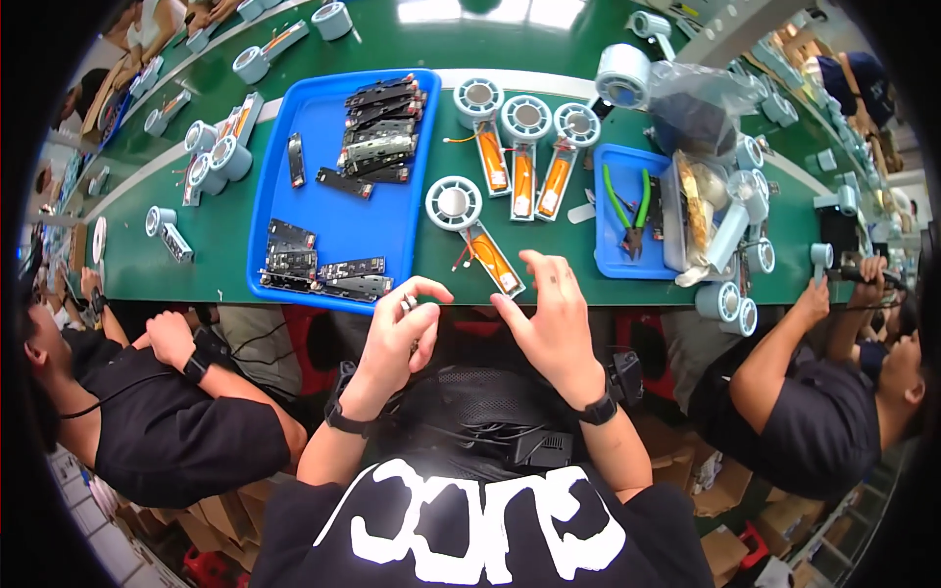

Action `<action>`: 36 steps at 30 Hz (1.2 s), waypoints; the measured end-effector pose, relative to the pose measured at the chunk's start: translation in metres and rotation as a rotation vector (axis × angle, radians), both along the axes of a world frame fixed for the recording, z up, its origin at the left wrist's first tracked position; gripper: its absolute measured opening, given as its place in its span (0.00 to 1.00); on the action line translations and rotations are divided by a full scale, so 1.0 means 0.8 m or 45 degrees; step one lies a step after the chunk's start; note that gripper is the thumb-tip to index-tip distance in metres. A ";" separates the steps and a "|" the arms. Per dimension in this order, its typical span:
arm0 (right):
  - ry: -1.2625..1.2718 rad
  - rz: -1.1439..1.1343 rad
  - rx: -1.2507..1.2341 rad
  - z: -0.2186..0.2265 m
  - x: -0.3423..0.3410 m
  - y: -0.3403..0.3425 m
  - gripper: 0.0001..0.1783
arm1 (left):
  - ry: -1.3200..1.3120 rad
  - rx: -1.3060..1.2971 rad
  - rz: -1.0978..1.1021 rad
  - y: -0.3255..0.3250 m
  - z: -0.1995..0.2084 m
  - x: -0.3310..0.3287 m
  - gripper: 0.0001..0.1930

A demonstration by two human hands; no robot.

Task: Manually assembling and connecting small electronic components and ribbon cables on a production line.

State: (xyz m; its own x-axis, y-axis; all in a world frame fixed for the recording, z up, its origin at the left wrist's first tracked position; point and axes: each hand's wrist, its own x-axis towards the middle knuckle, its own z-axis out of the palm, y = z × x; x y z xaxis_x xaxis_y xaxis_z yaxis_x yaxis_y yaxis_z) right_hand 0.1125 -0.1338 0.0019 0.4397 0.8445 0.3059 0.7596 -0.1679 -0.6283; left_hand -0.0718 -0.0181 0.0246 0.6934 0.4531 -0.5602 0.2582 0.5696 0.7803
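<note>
My left hand (400, 338) is over the table's near edge, beside the large blue tray, its fingers curled round something small and metallic that I cannot make out. My right hand (554, 328) is held with thumb and fingers apart, and nothing shows in it. Between and beyond the hands lies a light-blue handheld fan (454, 203). Its opened handle (493, 263) shows an orange battery and thin wires, and its end is close to my right fingers. Farther back, three more such fans (526, 119) lie with opened handles.
The large blue tray (338, 235) on the left holds piles of black circuit-board pieces (382, 127). At right, a smaller blue tray (613, 263) holds green-handled cutters (627, 211) beside a clear bin (674, 220). More fans stand around it. Co-workers (230, 412) (814, 392) sit on both sides.
</note>
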 end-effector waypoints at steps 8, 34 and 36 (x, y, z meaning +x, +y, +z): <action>0.080 -0.106 -0.108 -0.015 -0.032 0.008 0.19 | -0.275 0.099 0.361 -0.027 -0.044 0.019 0.20; 1.257 0.271 0.174 -0.001 0.022 0.049 0.09 | -0.113 1.232 0.305 -0.017 -0.038 0.065 0.07; 1.451 0.273 0.212 -0.002 0.022 0.049 0.08 | -0.119 1.155 0.357 -0.017 -0.041 0.064 0.08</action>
State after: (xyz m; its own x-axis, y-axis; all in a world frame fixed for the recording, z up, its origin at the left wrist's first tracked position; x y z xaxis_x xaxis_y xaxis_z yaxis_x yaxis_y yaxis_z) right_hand 0.1302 -0.0944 0.0000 0.3845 0.9212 -0.0589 -0.2540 0.0442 -0.9662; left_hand -0.0208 -0.0317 -0.0081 0.5175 0.8444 0.1386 0.1186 -0.2312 0.9656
